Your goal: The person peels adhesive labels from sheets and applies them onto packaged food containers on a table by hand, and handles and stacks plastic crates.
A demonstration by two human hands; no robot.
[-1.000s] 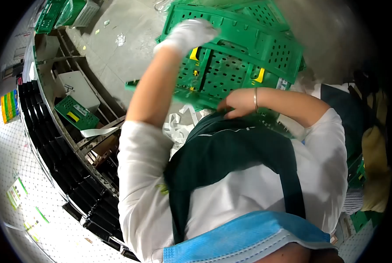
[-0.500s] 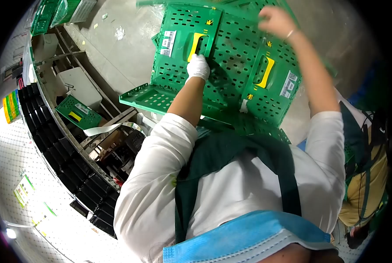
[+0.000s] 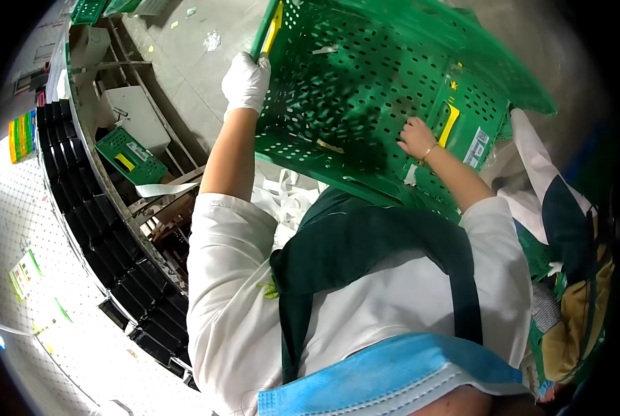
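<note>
Nearest, the dark green apron (image 3: 369, 232) comes close to the green crate (image 3: 421, 90); leaning back slightly should spare the cloth from catching in its hinges. White paper strips (image 3: 286, 191) lie left of the apron and are best left out from under the crate.

Beyond, the right hand (image 3: 417, 139), bare, reaches to the crate's right side with fingers loosely bent; whether they press or hold anything I cannot tell. Just right of it, the right end panel (image 3: 494, 114) appears laid outward, with 1 yellow handle (image 3: 449, 125) and a white label (image 3: 476, 148). Fingertips would be safest away from that panel's seam, with the palm taking any push.

Farther left, the left hand (image 3: 246, 83), in a white glove, is closed around the edge of the raised left end panel (image 3: 261, 28), near its handle. A firm, even grip there should steady the crate. At the far side, a far wall (image 3: 476, 41) stands up.
</note>
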